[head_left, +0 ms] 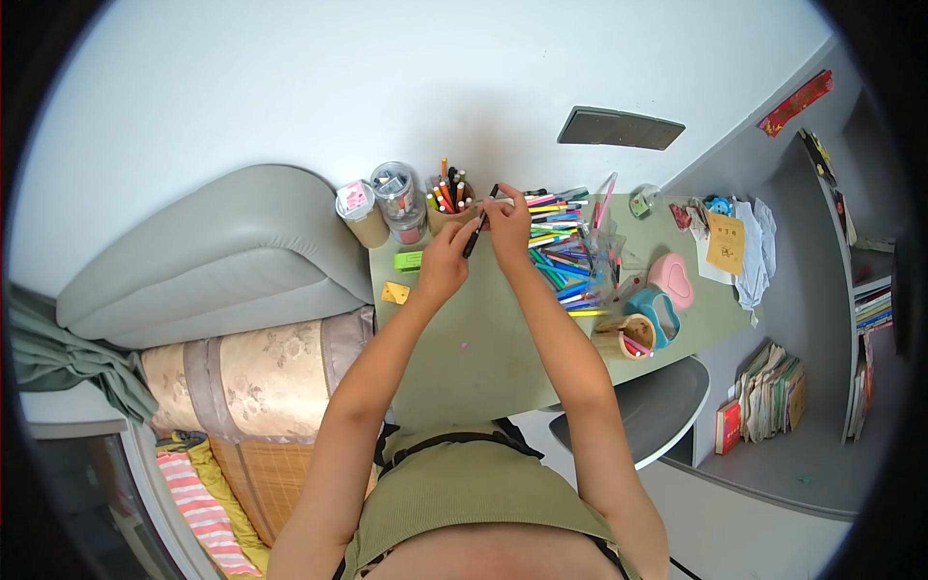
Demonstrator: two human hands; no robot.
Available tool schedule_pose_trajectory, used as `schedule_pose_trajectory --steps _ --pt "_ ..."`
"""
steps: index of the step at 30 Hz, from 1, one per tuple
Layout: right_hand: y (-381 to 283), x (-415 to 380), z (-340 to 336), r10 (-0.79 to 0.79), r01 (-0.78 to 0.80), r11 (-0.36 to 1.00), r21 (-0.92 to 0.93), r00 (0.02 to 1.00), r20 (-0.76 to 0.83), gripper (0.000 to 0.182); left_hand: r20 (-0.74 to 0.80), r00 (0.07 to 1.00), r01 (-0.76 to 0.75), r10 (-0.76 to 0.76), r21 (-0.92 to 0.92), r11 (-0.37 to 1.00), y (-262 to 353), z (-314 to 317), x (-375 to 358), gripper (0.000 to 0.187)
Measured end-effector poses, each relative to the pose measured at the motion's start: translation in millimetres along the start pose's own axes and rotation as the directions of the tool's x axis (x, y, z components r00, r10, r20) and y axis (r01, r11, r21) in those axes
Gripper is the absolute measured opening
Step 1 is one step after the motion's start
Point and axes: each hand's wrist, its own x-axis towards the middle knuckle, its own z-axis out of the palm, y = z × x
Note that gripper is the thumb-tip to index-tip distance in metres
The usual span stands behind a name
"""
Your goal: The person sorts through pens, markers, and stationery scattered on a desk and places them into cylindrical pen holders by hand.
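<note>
Over the far part of the desk, my left hand (445, 261) is closed on a black pen (475, 235), which slants up and to the right. My right hand (509, 230) is closed at the pen's upper end, its fingertips pinching there. Just behind the hands stands a brown pen cup (450, 217) filled with pens and pencils. To the right of my right hand lies a pile of colourful markers (563, 259). A green box-like item (408, 262) and a yellow piece (394, 293) lie left of my left hand.
Clear jars (394, 193) and a lidded brown canister (363, 220) stand at the back left. On the right are a pink heart-shaped container (671, 280), a blue holder (665, 319), a wooden cup (619, 340) and papers (754, 242). A grey chair (638, 406) sits below the desk edge.
</note>
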Motion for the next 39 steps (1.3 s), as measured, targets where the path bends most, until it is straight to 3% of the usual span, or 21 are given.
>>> schedule_pose_trajectory --steps 3,7,9,10,13,15,19,21,24,25,28,31,34,39 --pt "4 -1 -2 0.0 0.0 0.999 -0.044 1.0 0.017 0.033 0.063 0.996 -0.052 0.055 -0.035 0.998 12 -3 0 0.038" --pt "4 -6 -4 0.058 -0.06 0.998 0.033 0.996 0.071 0.023 -0.138 0.99 -0.052 0.037 -0.106 0.993 16 4 7 0.031" --pt "-5 -15 -10 -0.119 0.145 0.94 -0.31 0.988 0.1 0.023 -0.259 0.966 -0.057 0.022 -0.128 0.99 20 6 14 0.026" --pt "-8 -19 -11 -0.199 0.241 0.852 -0.466 0.97 0.138 0.023 -0.267 0.962 0.015 -0.048 -0.125 0.992 20 5 17 0.025" --pt "-13 -24 -11 -0.474 0.554 0.683 -0.475 0.832 0.289 0.026 -0.265 0.944 0.172 -0.195 -0.107 0.979 21 6 23 0.022" --pt "-16 -29 -8 -0.47 0.583 0.661 -0.473 0.813 0.344 0.025 -0.23 0.95 0.201 -0.212 -0.071 0.977 17 5 26 0.021" --pt "-21 -26 -2 -0.567 0.666 0.554 -0.5 0.741 0.359 0.023 -0.275 0.953 0.078 -0.127 -0.183 0.98 25 0 33 0.019" --pt "-23 -22 4 -0.497 0.576 0.672 -0.465 0.817 0.293 0.022 -0.344 0.935 -0.002 -0.085 -0.245 0.97 32 -5 36 0.02" --pt "-20 -13 12 -0.446 0.509 0.754 -0.415 0.861 0.245 0.02 -0.362 0.927 0.033 -0.094 -0.171 0.985 13 -1 29 0.024" --pt "-16 -8 14 -0.441 0.501 0.767 -0.401 0.866 0.236 0.02 -0.335 0.929 0.123 -0.158 -0.122 0.985 7 0 25 0.025" --pt "-2 4 14 -0.438 0.54 0.559 -0.63 0.837 0.328 0.02 -0.276 0.906 0.328 -0.319 -0.016 0.945 -7 0 18 0.029" --pt "4 9 19 -0.327 0.433 0.589 -0.682 0.9 0.288 0.023 -0.253 0.888 0.395 -0.384 -0.007 0.919 -18 2 17 0.031" --pt "-1 5 24 -0.301 0.381 0.72 -0.579 0.924 0.234 0.025 -0.245 0.891 0.397 -0.382 0.012 0.918 -18 2 19 0.032" --pt "-7 4 24 -0.414 0.431 0.663 -0.612 0.892 0.18 0.025 -0.215 0.891 0.416 -0.399 0.037 0.909 -18 7 30 0.031"
